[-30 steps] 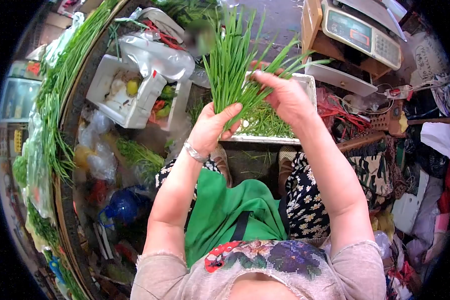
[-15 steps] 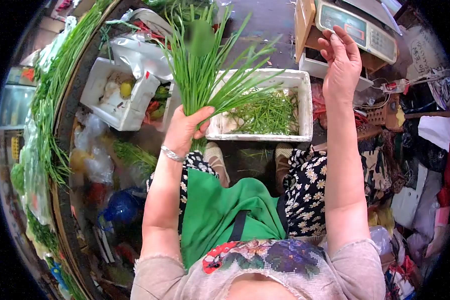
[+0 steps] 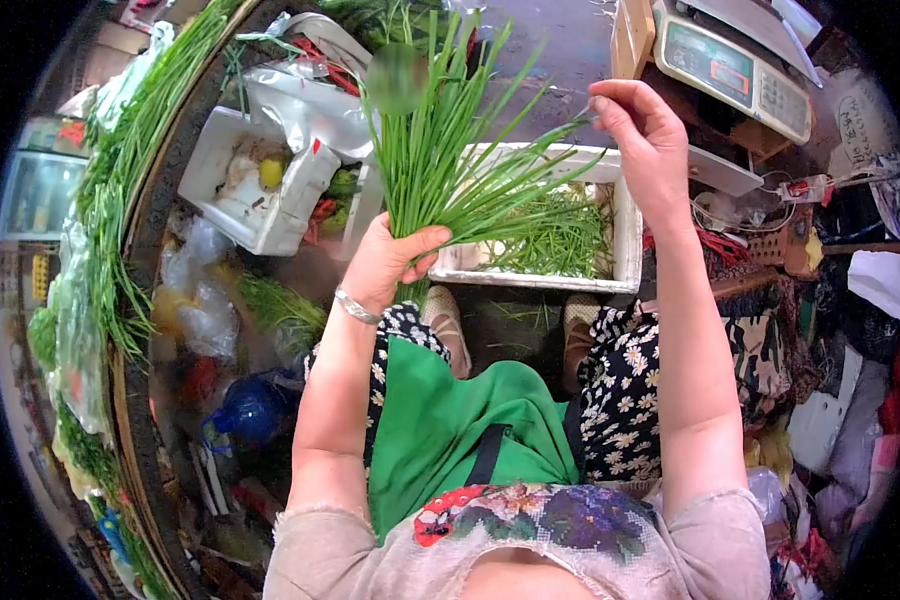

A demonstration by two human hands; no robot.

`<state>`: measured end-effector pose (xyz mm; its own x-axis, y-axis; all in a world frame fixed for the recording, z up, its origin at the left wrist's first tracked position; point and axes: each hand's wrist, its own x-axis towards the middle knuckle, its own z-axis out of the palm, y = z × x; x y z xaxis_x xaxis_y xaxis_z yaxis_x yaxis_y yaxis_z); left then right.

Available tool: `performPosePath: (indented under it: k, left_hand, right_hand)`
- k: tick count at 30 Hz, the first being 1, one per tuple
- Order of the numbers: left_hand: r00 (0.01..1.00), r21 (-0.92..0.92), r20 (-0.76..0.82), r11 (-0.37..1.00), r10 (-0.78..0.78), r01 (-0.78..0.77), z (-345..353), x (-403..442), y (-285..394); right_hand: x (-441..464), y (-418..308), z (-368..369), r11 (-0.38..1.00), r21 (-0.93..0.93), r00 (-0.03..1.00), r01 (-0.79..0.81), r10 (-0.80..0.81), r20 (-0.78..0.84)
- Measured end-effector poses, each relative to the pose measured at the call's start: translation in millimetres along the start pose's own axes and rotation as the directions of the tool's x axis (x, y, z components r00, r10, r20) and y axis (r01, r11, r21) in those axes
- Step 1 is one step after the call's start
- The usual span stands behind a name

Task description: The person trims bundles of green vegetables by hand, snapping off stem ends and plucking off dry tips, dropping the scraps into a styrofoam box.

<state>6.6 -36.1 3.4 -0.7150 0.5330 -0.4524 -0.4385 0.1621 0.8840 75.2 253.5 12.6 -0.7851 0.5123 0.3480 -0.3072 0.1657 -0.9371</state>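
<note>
My left hand (image 3: 388,262) is closed round the lower part of a bunch of long green stalks (image 3: 425,165), whose blades fan upward and to the right. My right hand (image 3: 642,130) is raised right of the bunch, thumb and forefinger pinched at the tip of a thin blade that reaches out from it. Below and behind the blades stands a white foam box (image 3: 625,240) with loose green cuttings (image 3: 560,240) inside. The bunch hides the box's left part.
At the upper left, a white foam container (image 3: 210,170) holds a yellow fruit, with clear plastic bags (image 3: 315,110) beside it. A scale (image 3: 735,70) stands at the upper right. Long greens (image 3: 110,220) lie along the left edge. A blue container (image 3: 255,410) is at lower left.
From the bunch, my right hand moved out to the right and up near the scale, then came back left to a blade's tip. My left hand shifted left with the bunch.
</note>
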Motion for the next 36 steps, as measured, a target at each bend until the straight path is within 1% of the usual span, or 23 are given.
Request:
performPosePath:
  k: [1, 3, 5, 7, 8, 9, 11, 12, 14, 15, 16, 19, 21, 22, 23, 25, 27, 28, 30, 31, 32, 35, 36]
  left_hand:
    - [1.000, 0.032, 0.020, 0.999, -0.022, 0.021, -1.5, 1.6, -2.0]
    - [0.999, 0.044, 0.028, 0.999, -0.027, 0.025, 3.1, 1.2, -2.5]
    - [0.999, 0.057, 0.035, 0.998, -0.031, 0.029, 5.5, 2.4, -4.3]
    - [0.996, 0.114, 0.044, 0.991, -0.081, 0.076, 5.4, 5.0, -8.0]
    - [0.994, 0.108, 0.086, 0.993, -0.063, 0.054, 6.8, 5.3, -9.2]
    - [0.994, 0.110, 0.091, 0.992, -0.067, 0.056, 8.3, 6.0, -9.8]
    - [0.989, 0.210, 0.085, 0.973, -0.117, 0.097, 11.7, 7.2, -10.6]
    - [0.990, 0.201, 0.086, 0.975, -0.114, 0.095, 16.1, 6.3, -10.7]
    - [0.984, 0.221, 0.120, 0.970, -0.131, 0.102, 20.9, 5.8, -8.4]
    - [0.978, 0.238, 0.150, 0.965, -0.145, 0.107, 22.7, 5.4, -7.0]
    - [0.973, 0.232, 0.178, 0.967, -0.148, 0.104, 24.2, 4.5, -5.2]
    - [0.979, 0.242, 0.145, 0.964, -0.146, 0.108, 23.8, 7.2, -11.6]
    - [0.974, 0.240, 0.172, 0.965, -0.147, 0.104, 23.5, 7.1, -10.4]
    - [0.978, 0.233, 0.156, 0.967, -0.142, 0.104, 24.7, 6.0, -9.7]
    - [0.981, 0.225, 0.139, 0.969, -0.138, 0.104, 25.5, 5.4, -9.3]
    - [0.976, 0.192, 0.167, 0.976, -0.138, 0.105, 23.2, 5.4, -9.9]
    - [0.972, 0.192, 0.185, 0.976, -0.142, 0.106, 20.6, 5.1, -10.5]
    - [0.977, 0.186, 0.165, 0.977, -0.134, 0.102, 21.9, 3.9, -10.6]
    - [0.976, 0.196, 0.172, 0.976, -0.133, 0.098, 20.2, 2.9, -10.3]
    - [0.975, 0.205, 0.180, 0.974, -0.132, 0.094, 19.9, 2.7, -10.1]
    - [0.975, 0.198, 0.176, 0.975, -0.132, 0.096, 21.0, 1.3, -8.9]
    - [0.967, 0.220, 0.217, 0.972, -0.136, 0.087, 19.8, 0.7, -8.2]
    - [0.964, 0.204, 0.225, 0.974, -0.142, 0.095, 19.7, 0.4, -8.5]
  right_hand:
    - [-1.6, -1.1, 2.5, 1.000, -0.003, 1.000, -0.003, 0.003, -0.003]
    - [-5.3, -6.3, 9.3, 0.984, -0.129, 0.993, 0.121, -0.121, 0.008]
    - [-7.3, -9.2, 15.2, 0.958, -0.188, 0.976, 0.216, -0.210, 0.056]
    - [-12.1, -16.6, 19.7, 0.933, -0.270, 0.970, 0.240, -0.219, 0.107]
    - [-11.8, -13.4, 21.5, 0.923, -0.281, 0.964, 0.262, -0.234, 0.127]
    - [-13.5, -13.7, 23.0, 0.924, -0.272, 0.961, 0.269, -0.240, 0.136]
    - [-15.0, -13.0, 26.7, 0.918, -0.305, 0.965, 0.254, -0.217, 0.149]
    - [-16.0, -10.5, 28.0, 0.918, -0.307, 0.966, 0.251, -0.215, 0.147]
    - [-16.9, -5.5, 29.6, 0.881, -0.396, 0.965, 0.258, -0.217, 0.146]
    - [-16.9, -5.7, 28.9, 0.881, -0.398, 0.966, 0.257, -0.217, 0.143]
    - [-16.7, -6.0, 28.3, 0.866, -0.406, 0.956, 0.291, -0.243, 0.167]
    - [-15.7, -4.6, 24.6, 0.852, -0.408, 0.941, 0.328, -0.255, 0.224]
    - [-15.8, -5.1, 23.8, 0.850, -0.405, 0.937, 0.336, -0.258, 0.235]
    - [-15.6, -5.0, 23.0, 0.849, -0.402, 0.935, 0.342, -0.264, 0.238]
    - [-15.7, -5.7, 22.2, 0.852, -0.405, 0.939, 0.332, -0.255, 0.232]
    - [-14.8, -4.8, 20.3, 0.855, -0.409, 0.943, 0.319, -0.245, 0.225]
    - [-7.7, 1.8, 15.5, 0.900, -0.379, 0.977, 0.215, -0.191, 0.099]
    - [-5.8, 3.9, 11.8, 0.929, -0.332, 0.986, 0.162, -0.164, 0.023]
    - [1.2, 10.2, 3.0, 0.950, -0.287, 0.982, 0.121, -0.157, -0.107]
    - [4.5, 12.2, -1.1, 0.944, -0.297, 0.965, 0.141, -0.198, -0.173]
    - [6.6, 9.4, -5.5, 0.909, -0.394, 0.962, 0.138, -0.218, -0.166]
    - [8.0, 6.5, -10.4, 0.903, -0.398, 0.965, 0.164, -0.231, -0.125]
    - [7.0, 2.4, -11.2, 0.879, -0.452, 0.976, 0.154, -0.208, -0.072]
